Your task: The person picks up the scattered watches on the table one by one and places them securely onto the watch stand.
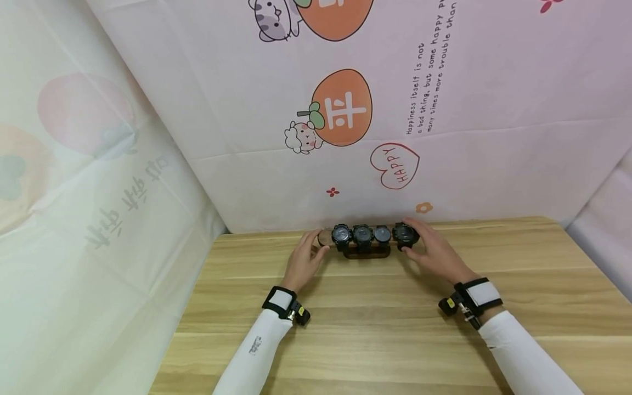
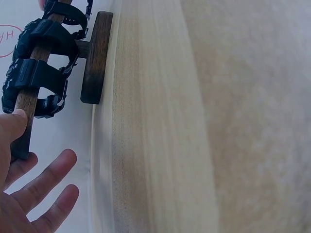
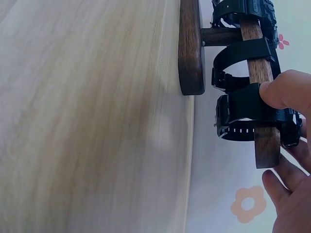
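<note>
A dark wooden watch stand (image 1: 367, 253), a bar on a short post and flat base, stands at the table's far edge. Several black wristwatches (image 1: 362, 235) are strapped around its bar. My left hand (image 1: 303, 263) pinches the bar's bare left end (image 2: 25, 101), thumb on the near side, with the other fingers spread behind and below. At the other end, my right hand (image 1: 436, 253) holds the rightmost wristwatch (image 3: 248, 104), its thumb pressing on the strap over the bar. Part of that watch's face is hidden by the fingers in the right wrist view.
The wood-grain table (image 1: 365, 329) stretches from the stand toward me. Right behind the stand hangs a white printed cloth (image 1: 247, 181), and another pale cloth (image 1: 163, 247) hangs along the left side. A wrist camera (image 1: 302, 315) is strapped to each arm.
</note>
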A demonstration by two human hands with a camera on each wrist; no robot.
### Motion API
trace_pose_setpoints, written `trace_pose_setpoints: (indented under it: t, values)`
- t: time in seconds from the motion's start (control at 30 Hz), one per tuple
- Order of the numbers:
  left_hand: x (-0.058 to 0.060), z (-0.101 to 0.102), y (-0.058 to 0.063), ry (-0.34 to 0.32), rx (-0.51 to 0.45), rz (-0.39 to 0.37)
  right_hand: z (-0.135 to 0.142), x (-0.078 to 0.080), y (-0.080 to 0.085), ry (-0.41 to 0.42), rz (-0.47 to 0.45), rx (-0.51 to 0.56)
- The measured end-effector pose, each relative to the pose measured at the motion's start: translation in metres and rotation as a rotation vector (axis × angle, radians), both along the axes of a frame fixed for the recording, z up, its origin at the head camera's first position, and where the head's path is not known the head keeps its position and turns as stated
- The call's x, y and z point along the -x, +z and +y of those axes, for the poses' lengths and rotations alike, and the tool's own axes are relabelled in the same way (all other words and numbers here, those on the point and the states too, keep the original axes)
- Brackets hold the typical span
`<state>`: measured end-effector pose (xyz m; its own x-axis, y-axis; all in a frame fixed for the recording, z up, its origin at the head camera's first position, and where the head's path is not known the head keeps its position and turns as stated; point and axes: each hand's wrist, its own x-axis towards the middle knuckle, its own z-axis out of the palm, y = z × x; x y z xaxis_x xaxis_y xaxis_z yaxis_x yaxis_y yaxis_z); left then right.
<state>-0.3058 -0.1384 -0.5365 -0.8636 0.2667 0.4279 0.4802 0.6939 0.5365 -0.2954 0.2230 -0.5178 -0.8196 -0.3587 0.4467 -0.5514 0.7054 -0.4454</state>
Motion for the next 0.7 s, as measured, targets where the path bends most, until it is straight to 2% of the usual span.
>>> trace_pose_setpoints:
  t: [0.7]
  values:
    - [0.0009, 0.0004, -0.0015, -0.003, -0.009, 0.007, -0.0025, 0.0046, -0.0035, 0.004, 0.049, -0.033]
